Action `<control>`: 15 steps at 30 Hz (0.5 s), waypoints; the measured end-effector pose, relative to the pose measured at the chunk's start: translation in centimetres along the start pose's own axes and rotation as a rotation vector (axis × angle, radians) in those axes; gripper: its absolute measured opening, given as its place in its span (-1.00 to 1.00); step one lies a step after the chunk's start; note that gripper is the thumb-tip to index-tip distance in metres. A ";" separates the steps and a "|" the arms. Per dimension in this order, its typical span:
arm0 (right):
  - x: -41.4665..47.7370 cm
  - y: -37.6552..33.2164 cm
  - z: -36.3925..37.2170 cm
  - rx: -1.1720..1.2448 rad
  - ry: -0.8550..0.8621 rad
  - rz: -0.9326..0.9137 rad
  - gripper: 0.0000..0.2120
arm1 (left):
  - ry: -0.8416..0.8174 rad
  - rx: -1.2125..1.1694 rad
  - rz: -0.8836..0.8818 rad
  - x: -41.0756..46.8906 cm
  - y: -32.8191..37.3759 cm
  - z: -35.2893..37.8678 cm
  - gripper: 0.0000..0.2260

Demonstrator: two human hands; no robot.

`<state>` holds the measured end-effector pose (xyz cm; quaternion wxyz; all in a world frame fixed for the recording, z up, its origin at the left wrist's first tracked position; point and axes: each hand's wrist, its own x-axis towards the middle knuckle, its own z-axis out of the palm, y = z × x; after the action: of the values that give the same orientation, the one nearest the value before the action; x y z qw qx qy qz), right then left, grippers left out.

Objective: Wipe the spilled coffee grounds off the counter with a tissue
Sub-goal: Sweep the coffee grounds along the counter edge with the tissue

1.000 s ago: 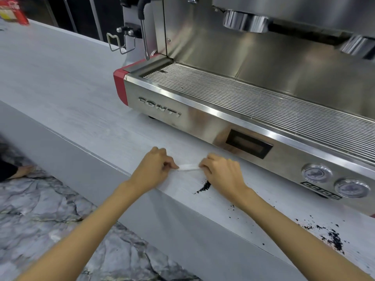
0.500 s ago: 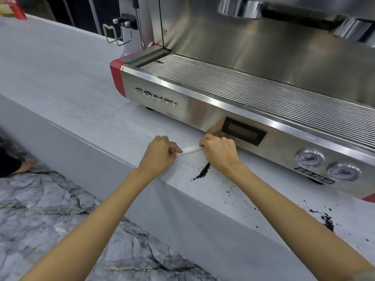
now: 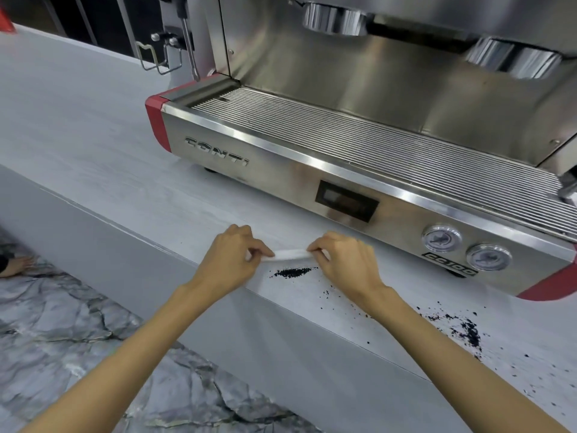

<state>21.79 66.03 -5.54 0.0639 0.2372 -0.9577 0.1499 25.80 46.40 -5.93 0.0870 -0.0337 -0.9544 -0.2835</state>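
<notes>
A folded white tissue (image 3: 291, 254) is stretched as a narrow strip between my two hands, low over the pale grey counter (image 3: 93, 145). My left hand (image 3: 232, 260) pinches its left end and my right hand (image 3: 343, 260) pinches its right end. Just in front of the strip lies a small dark heap of coffee grounds (image 3: 292, 272). More scattered coffee grounds (image 3: 468, 331) lie further right on the counter, past my right forearm, with loose specks between the two patches.
A steel espresso machine (image 3: 281, 170) with red corners stands right behind my hands, its drip grate (image 3: 374, 142) and two gauges (image 3: 488, 257) facing me. The counter's front edge (image 3: 156, 242) runs diagonally below my hands. Marble floor (image 3: 62, 323) lies below left.
My hands have drawn apart, showing more of the tissue strip. The heap of grounds, partly under my right hand before, now lies in the open between the hands.
</notes>
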 end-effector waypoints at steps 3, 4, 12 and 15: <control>3.0 -1.8 0.5 0.030 0.047 -0.067 -0.80 | 0.114 0.023 -0.101 0.3 -1.3 -1.8 -0.79; 4.2 -2.4 1.0 0.020 0.032 -0.101 -0.80 | 0.118 0.036 -0.146 0.2 -2.0 -2.2 -0.79; 7.4 -3.6 2.9 -0.028 -0.066 -0.253 -0.80 | 0.085 -0.025 -0.327 -2.0 -1.6 -0.8 -0.83; 6.2 -2.0 2.3 -0.030 -0.077 -0.270 -0.81 | 0.072 -0.055 -0.313 -2.6 0.3 0.4 -0.83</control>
<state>17.13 60.91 -5.97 0.0500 0.3683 -0.9210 0.1163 28.31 46.77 -6.58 0.0748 0.1231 -0.9362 -0.3205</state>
